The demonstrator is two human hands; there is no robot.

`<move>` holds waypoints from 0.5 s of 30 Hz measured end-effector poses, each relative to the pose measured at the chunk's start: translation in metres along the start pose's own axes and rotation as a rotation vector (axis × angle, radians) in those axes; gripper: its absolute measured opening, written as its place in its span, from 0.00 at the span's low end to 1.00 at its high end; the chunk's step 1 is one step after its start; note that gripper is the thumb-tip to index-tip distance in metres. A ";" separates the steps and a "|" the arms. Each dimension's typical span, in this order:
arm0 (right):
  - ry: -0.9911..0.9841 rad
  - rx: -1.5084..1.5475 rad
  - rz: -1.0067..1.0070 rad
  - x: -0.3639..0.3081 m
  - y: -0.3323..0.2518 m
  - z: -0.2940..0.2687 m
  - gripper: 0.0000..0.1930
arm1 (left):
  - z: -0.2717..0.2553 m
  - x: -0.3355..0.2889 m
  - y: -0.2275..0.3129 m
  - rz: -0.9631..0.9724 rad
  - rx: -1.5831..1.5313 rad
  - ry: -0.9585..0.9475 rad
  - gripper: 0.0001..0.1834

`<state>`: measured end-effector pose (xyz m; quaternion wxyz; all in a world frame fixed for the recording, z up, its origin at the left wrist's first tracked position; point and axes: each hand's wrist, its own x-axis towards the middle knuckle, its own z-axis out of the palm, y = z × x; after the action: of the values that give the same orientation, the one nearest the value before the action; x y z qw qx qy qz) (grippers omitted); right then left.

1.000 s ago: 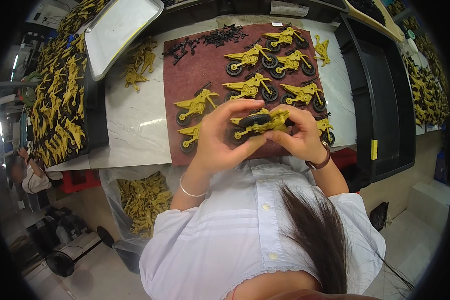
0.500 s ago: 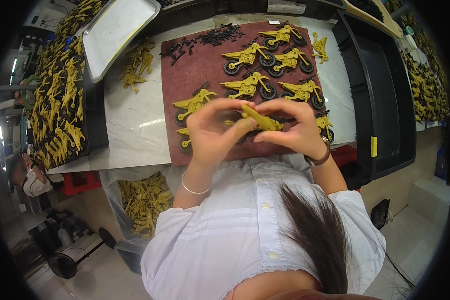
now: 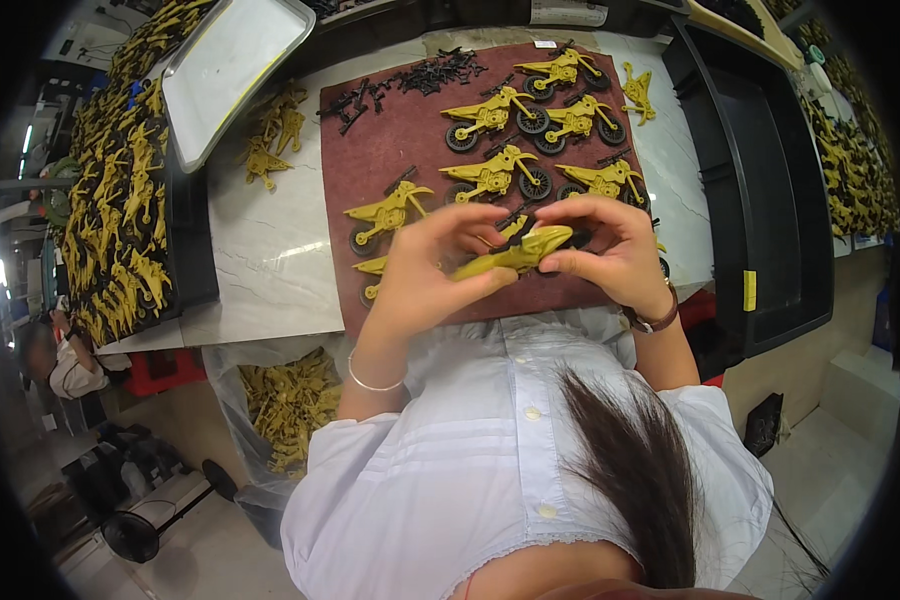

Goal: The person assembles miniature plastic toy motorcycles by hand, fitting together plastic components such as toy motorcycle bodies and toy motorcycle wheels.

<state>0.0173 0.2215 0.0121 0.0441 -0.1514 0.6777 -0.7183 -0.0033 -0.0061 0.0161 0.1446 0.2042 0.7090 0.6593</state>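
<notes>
Toy motorbike (image 3: 530,250), yellow, is pinched between the left hand (image 3: 420,265) and the right hand (image 3: 618,250), above the red cloth (image 3: 390,140). It seems best to support its body steadily, with light and even pressure. Other motorbikes (image 3: 495,175) lie close, with small black parts (image 3: 440,72) farther behind, so low movement may knock them.

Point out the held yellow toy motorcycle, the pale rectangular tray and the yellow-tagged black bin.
Held yellow toy motorcycle (image 3: 519,254), head view: its yellow body.
Pale rectangular tray (image 3: 232,75), head view: its flat middle.
Yellow-tagged black bin (image 3: 760,170), head view: its inner bottom.
</notes>
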 end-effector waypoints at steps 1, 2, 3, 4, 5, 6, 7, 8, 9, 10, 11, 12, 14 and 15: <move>-0.014 -0.088 -0.056 0.001 -0.001 0.000 0.21 | 0.003 0.000 -0.004 0.020 0.046 0.004 0.28; -0.011 -0.090 -0.061 0.002 -0.004 -0.001 0.21 | 0.002 0.000 -0.003 0.024 0.048 0.001 0.28; -0.075 -0.234 -0.037 0.003 -0.008 -0.004 0.20 | 0.001 -0.001 0.000 -0.008 0.150 0.003 0.29; -0.139 -0.378 -0.012 0.003 -0.011 -0.006 0.20 | 0.001 -0.001 0.001 -0.040 0.253 0.006 0.29; -0.146 -0.432 -0.073 0.004 -0.011 -0.007 0.18 | 0.003 -0.002 0.001 -0.009 0.265 0.032 0.29; -0.143 -0.435 -0.073 0.003 -0.011 -0.007 0.18 | 0.004 -0.002 0.000 -0.006 0.264 0.029 0.29; -0.115 -0.471 -0.115 0.001 -0.009 -0.005 0.17 | 0.005 -0.003 0.000 0.001 0.273 0.039 0.29; -0.086 -0.507 -0.157 0.000 -0.006 -0.003 0.16 | 0.005 -0.003 0.000 0.008 0.282 0.050 0.28; -0.084 -0.510 -0.155 0.000 -0.005 -0.003 0.16 | 0.005 -0.003 0.001 0.010 0.280 0.047 0.28; -0.092 -0.482 -0.049 -0.001 -0.004 -0.004 0.18 | 0.004 -0.003 0.002 -0.042 0.250 0.048 0.28; -0.100 -0.454 0.058 -0.001 -0.002 -0.004 0.21 | 0.004 -0.002 0.003 -0.095 0.220 0.048 0.28; -0.097 -0.455 0.058 0.000 0.001 -0.002 0.21 | 0.004 -0.001 0.001 -0.093 0.220 0.045 0.28; 0.007 0.058 0.059 0.001 0.008 0.001 0.28 | 0.003 0.002 -0.005 -0.112 0.189 0.039 0.27; -0.003 0.037 0.080 0.001 0.006 -0.001 0.35 | 0.003 0.002 -0.006 -0.114 0.189 0.040 0.27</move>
<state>0.0151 0.2215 0.0063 0.0766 -0.1246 0.6698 -0.7279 -0.0040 -0.0030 0.0097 0.1477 0.1629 0.7813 0.5842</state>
